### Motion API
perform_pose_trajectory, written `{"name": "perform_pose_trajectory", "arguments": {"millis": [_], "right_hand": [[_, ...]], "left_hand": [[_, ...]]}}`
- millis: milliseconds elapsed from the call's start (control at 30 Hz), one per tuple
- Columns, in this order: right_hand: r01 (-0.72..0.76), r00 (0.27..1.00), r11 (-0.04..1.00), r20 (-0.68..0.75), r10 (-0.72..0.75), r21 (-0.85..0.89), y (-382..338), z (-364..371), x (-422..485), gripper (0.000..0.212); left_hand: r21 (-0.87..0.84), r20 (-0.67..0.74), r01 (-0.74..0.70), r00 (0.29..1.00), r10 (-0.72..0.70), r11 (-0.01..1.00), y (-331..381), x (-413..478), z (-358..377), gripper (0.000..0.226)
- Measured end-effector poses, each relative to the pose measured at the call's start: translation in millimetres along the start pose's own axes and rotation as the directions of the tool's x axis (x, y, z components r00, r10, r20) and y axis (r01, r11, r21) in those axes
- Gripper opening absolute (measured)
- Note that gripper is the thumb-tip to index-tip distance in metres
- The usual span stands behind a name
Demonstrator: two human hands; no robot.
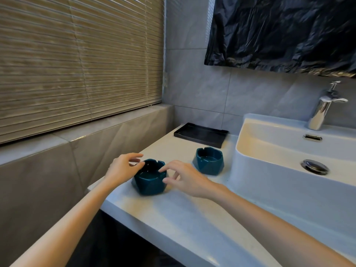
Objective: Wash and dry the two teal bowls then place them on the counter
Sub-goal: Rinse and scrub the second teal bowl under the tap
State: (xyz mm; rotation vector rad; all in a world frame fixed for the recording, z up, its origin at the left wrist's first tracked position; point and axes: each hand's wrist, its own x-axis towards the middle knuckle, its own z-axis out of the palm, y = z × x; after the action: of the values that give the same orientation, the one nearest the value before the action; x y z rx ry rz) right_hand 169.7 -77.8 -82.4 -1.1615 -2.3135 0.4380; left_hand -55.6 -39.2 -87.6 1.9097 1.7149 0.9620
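Both the left hand (123, 168) and right hand (185, 178) touch the near teal bowl (150, 183).

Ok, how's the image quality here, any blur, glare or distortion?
Head view: wide-angle distortion bows the blinds and counter edge; the left hand and right hand are slightly soft by the near teal bowl; the faucet carries bright glare.

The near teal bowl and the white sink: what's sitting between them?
The head view shows the second teal bowl standing on the counter between the near teal bowl and the sink. The right hand also reaches into that gap.
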Motion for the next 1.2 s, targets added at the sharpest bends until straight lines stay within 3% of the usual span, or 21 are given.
{"name": "perform_pose_trajectory", "arguments": {"millis": [133, 233, 367, 567, 767, 967, 1033, 1133, 1200], "right_hand": [[-0.204, 0.970, 0.962, -0.169, 0.174, -0.183, 35, -34, -16, 0.033], [-0.407, 0.911, 0.855, -0.209, 0.356, -0.320, 57, -48, -30, 0.040], [-0.450, 0.893, 0.781, -0.228, 0.388, -0.432, 62, -39, -27, 0.026], [-0.490, 0.872, 0.789, -0.199, 0.448, -0.371, 68, -36, -10, 0.017], [-0.418, 0.905, 0.855, -0.223, 0.363, -0.305, 60, -31, -12, 0.014], [-0.271, 0.944, 0.919, -0.264, 0.196, -0.287, 26, -50, -9, 0.019], [-0.210, 0.951, 0.936, -0.282, 0.128, -0.283, 18, -62, -10, 0.019], [-0.144, 0.950, 0.945, -0.310, 0.049, -0.294, 11, -86, -13, 0.023], [-0.118, 0.945, 0.947, -0.326, 0.016, -0.297, 8, -105, -18, 0.023]], "left_hand": [[-0.004, -0.023, -0.070, 0.997, 0.070, 0.998, 24, 4, 4, 0.034], [-0.006, -0.033, -0.119, 0.992, 0.119, 0.993, 48, 14, 16, 0.034], [-0.048, 0.027, -0.143, 0.989, 0.144, 0.989, 82, 27, 43, 0.036], [-0.185, 0.178, -0.042, 0.981, 0.076, 0.982, 99, 41, 78, 0.040], [-0.321, 0.336, 0.126, 0.942, -0.011, 0.939, 106, 44, 84, 0.049], [-0.571, 0.458, 0.407, 0.879, -0.134, 0.713, 115, 36, 64, 0.050], [-0.631, 0.462, 0.412, 0.880, -0.109, 0.657, 123, 35, 56, 0.049], [-0.714, 0.459, 0.412, 0.886, -0.066, 0.566, 146, 34, 46, 0.027], [-0.739, 0.418, 0.360, 0.908, -0.031, 0.569, 164, 36, 43, 0.018]]}}
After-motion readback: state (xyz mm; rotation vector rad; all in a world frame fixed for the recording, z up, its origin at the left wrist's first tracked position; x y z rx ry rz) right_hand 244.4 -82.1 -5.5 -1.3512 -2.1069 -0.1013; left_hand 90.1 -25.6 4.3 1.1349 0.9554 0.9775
